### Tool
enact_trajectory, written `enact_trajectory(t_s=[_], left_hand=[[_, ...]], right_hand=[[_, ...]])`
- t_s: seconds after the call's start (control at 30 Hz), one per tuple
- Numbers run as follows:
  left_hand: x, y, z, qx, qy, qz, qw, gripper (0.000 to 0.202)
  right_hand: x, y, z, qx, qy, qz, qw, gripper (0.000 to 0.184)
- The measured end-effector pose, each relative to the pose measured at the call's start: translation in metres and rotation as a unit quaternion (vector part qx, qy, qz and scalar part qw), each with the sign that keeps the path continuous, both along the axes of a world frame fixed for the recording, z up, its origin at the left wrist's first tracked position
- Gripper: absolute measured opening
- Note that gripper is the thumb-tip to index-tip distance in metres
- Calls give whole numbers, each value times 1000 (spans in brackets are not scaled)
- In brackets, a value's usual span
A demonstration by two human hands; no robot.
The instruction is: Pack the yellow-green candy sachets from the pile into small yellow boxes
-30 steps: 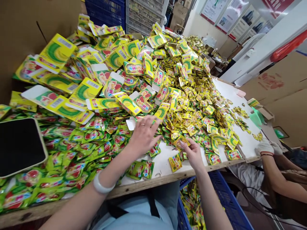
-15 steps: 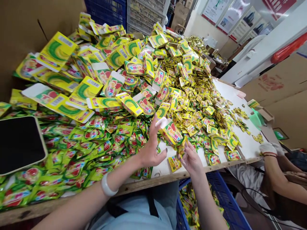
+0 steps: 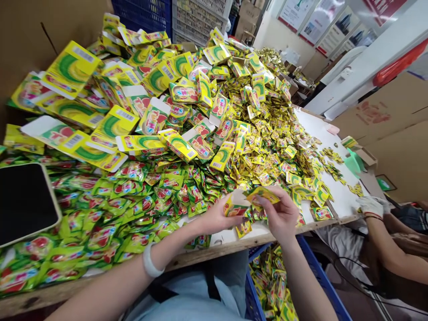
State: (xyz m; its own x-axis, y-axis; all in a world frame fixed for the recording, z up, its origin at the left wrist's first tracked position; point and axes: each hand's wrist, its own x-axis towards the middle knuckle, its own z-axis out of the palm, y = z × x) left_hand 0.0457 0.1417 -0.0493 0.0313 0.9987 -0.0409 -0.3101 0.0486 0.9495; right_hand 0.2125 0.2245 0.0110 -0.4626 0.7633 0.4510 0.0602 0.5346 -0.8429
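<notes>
My left hand (image 3: 219, 217) is closed round a small yellow carton (image 3: 235, 206) with its white flap up, just above the table's near edge. My right hand (image 3: 281, 214) pinches a small yellow sachet (image 3: 264, 195) right next to the carton's open end. Behind both hands a large heap of flat yellow-green cartons (image 3: 110, 125) and small yellow sachets (image 3: 267, 151) covers the table (image 3: 230, 243). Green and red sachets (image 3: 133, 196) lie in a band to the left of my hands.
A dark tablet (image 3: 25, 203) lies at the left. A blue crate (image 3: 267, 285) with sachets stands under the table's edge. At the right, another person's gloved hand (image 3: 369, 206) rests at the table's corner. Cardboard boxes (image 3: 394, 133) and grey crates (image 3: 197, 18) surround the table.
My left hand has picked a carton from the pile and pulled it toward the near edge. My right hand lifted a sachet and brought it up to the carton.
</notes>
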Motion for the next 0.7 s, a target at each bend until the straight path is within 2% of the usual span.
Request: enact_trajectory(t_s=[0.07,0.13,0.2,0.3,0.37,0.4,0.5,0.57,0.63,0.7], left_hand=[[0,-1,0,16,27,-17,999,60],[-1,-2,1,26,84,-29,996,67],[-2,-4,3,32,153,-41,987,68],[-2,-5,3,38,211,-46,976,65],[-3,-5,1,38,215,-57,974,69],[-4,-5,1,37,208,-69,975,70],[-10,-4,-1,36,182,-104,977,75],[-12,-4,-1,34,183,-122,975,81],[-12,-5,-2,28,189,-143,971,89],[-9,-6,-4,21,179,-164,970,93]], right_hand=[[-5,3,11,66,-98,72,990,14],[-8,6,20,77,-214,124,966,16],[-8,7,27,73,-311,151,935,17],[-6,7,33,99,-397,171,896,17],[-3,6,34,91,-407,191,889,16],[0,6,33,66,-394,201,894,17],[9,6,26,-39,-301,188,934,24],[15,5,19,-50,-251,175,951,17],[19,3,12,-25,-240,195,951,12],[23,-1,6,-54,-251,235,937,18]])
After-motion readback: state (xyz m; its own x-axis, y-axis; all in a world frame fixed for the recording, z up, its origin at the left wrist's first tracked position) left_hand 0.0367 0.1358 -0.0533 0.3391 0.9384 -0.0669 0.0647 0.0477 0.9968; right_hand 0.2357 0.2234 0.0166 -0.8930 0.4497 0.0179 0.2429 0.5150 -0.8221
